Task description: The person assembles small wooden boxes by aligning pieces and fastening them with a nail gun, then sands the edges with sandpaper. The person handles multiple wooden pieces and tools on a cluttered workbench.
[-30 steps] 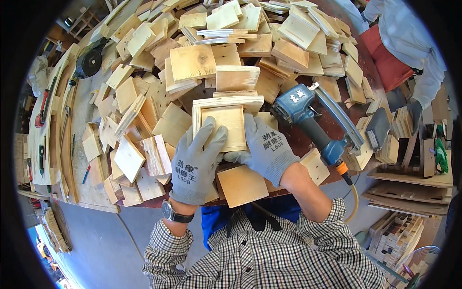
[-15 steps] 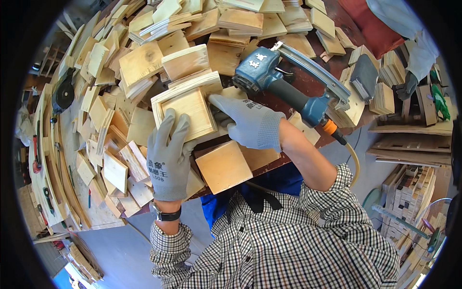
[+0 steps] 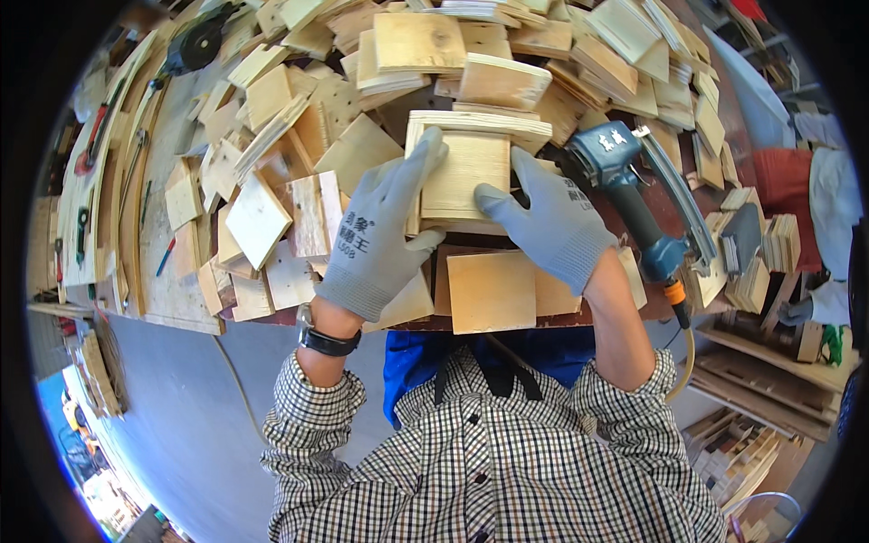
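Both sides held, head view; the shallow wooden box [image 3: 466,176] sits just left of the nail gun [image 3: 606,156], my left hand [image 3: 385,226] clasping its left side, thumb and forefinger spread, my right hand [image 3: 557,217] pinching its right wall, probably to steady it; my other fingertips and its underside are hidden.

I see a squarish pale wooden box [image 3: 466,172] mid-view, flat panel facing up, a plywood strip [image 3: 480,123] along its far edge overhanging rightward.
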Tool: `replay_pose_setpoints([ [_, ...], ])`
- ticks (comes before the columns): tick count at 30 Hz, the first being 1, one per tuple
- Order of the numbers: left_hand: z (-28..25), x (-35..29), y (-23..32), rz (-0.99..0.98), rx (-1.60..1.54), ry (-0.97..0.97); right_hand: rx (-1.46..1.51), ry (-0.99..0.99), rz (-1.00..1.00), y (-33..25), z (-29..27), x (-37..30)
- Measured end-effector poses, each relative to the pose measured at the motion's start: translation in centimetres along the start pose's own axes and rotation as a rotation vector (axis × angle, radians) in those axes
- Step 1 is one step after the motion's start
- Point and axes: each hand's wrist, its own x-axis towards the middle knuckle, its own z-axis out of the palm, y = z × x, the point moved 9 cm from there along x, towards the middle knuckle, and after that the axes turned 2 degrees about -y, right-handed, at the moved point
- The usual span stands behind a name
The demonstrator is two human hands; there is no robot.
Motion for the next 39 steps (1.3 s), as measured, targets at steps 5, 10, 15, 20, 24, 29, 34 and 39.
replay_pose_setpoints([
  [5,-0.1,-0.4,-0.2,-0.021,-0.014,0.052,-0.001,0.020,-0.056,0.0,0.2,0.5],
  [10,0.2,0.2,1.0,0.031,0.118,0.010,-0.034,0.002,-0.021,-0.1,0.1,0.1],
  [15,0.5,0.2,1.3,0.031,0.121,0.043,-0.072,0.024,-0.001,0.3,0.7,-0.2],
  [20,0.4,0.3,1.5,0.058,0.103,0.044,-0.103,0.056,-0.032,-0.1,0.6,-0.6],
  [24,0.4,0.5,1.5,0.048,0.130,0.019,-0.132,0.067,-0.014,-0.6,0.6,-0.6],
  [29,0.1,0.7,2.2,0.033,0.189,0.005,-0.141,0.136,-0.095,-0.4,0.6,-0.5],
  [34,0.1,0.8,2.5,0.030,0.261,-0.008,-0.202,0.155,-0.065,-1.4,-0.5,-1.3],
  [39,0.4,0.5,2.2,0.010,0.258,0.026,-0.244,0.328,-0.099,-3.9,-8.8,-0.6],
])
